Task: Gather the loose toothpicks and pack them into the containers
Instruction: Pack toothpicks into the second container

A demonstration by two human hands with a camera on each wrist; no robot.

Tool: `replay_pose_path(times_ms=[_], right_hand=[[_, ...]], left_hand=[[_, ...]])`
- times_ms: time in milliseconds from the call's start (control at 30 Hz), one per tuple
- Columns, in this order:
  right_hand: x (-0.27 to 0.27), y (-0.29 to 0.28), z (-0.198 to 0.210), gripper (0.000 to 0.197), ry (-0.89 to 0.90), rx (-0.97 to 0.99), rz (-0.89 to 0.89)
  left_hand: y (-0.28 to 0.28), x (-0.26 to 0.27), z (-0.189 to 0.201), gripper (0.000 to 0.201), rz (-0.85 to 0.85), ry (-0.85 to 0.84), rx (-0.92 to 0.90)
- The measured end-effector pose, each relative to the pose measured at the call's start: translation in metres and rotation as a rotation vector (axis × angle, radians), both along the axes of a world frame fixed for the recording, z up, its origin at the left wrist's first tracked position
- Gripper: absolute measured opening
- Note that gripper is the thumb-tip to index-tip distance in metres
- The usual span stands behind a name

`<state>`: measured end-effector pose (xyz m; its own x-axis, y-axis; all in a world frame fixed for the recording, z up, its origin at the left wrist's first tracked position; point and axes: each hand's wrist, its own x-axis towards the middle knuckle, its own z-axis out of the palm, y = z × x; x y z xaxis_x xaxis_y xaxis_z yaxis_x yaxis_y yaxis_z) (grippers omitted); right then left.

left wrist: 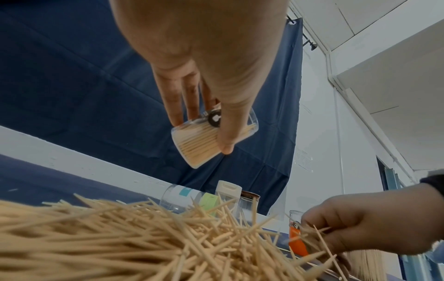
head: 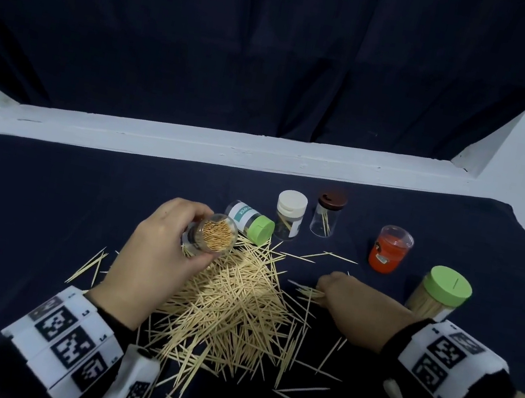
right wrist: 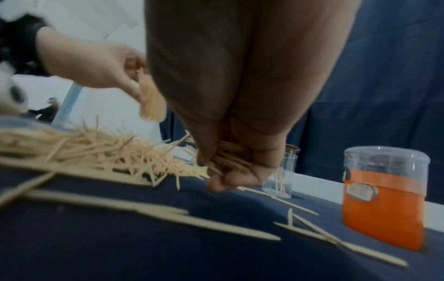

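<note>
Dark navy cloth (head: 26,211) covers the table, with a matching curtain (head: 280,45) hung behind a pale ledge (head: 228,146).

Loose toothpicks (head: 230,301) lie in a dense heap at the centre of the cloth, with strays scattered towards 3, 6 and 9 o'clock of it.

Left hand (head: 155,250): fingers and thumb curled round a clear open jar (head: 213,235), held off the cloth at 11 o'clock of the heap, its mouth tilted towards the head camera. The jar is packed with toothpicks standing on end.

Right hand (head: 358,301): at 3 o'clock of the heap, low at the cloth, fingers closed on a small bunch of toothpicks (right wrist: 228,157). The right wrist view shows the bunch pinched between fingertips and thumb; that view is blurred.

Other containers, from 12 to 3 o'clock of the heap:
- green-lidded jar (head: 250,223), lying on its side, lid touching the heap's far edge;
- white-lidded jar (head: 289,215), upright;
- brown-lidded jar (head: 327,216), upright, a few toothpicks inside;
- orange jar (head: 389,249), upright, under a clear cap;
- full jar with green lid (head: 439,294), upright, just beyond the right wrist.
</note>
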<state>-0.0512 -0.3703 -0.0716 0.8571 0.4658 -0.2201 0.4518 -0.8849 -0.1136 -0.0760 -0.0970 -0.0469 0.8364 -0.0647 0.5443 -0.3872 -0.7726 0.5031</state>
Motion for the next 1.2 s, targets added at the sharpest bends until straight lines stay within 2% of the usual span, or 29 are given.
replay_pose_path(times_ms=[167,333,467,567,700,767,933,1200], right_hand=[[0.001,0.01,0.012,0.005,0.027,0.157,-0.09],[-0.001,0.034,0.034,0.012,-0.093,0.336,-0.087],[-0.005,0.06,0.044,0.011,-0.27,0.421,-0.035],[-0.009,0.077,0.051,0.013,-0.276,0.515,-0.011],[-0.011,0.088,0.051,0.006,-0.37,0.446,0.026],[-0.012,0.093,0.051,0.018,-0.432,0.337,0.02],[-0.015,0.103,0.049,0.043,-0.561,0.266,-0.009],[-0.017,0.103,0.047,0.047,-0.543,0.233,-0.062]], left_hand=[[0.001,0.001,-0.001,0.047,0.0,0.013,0.009],[0.0,0.002,-0.002,0.046,-0.013,0.017,0.017],[-0.001,0.001,-0.002,0.046,-0.003,0.028,0.015],[0.0,0.002,-0.004,0.047,-0.007,0.018,0.003],[0.0,0.003,-0.005,0.046,-0.012,0.022,0.007],[-0.001,0.003,-0.004,0.046,-0.009,0.03,0.011],[-0.003,0.002,-0.003,0.045,0.0,0.055,0.013],[0.0,0.002,-0.001,0.044,0.061,0.056,0.045]])
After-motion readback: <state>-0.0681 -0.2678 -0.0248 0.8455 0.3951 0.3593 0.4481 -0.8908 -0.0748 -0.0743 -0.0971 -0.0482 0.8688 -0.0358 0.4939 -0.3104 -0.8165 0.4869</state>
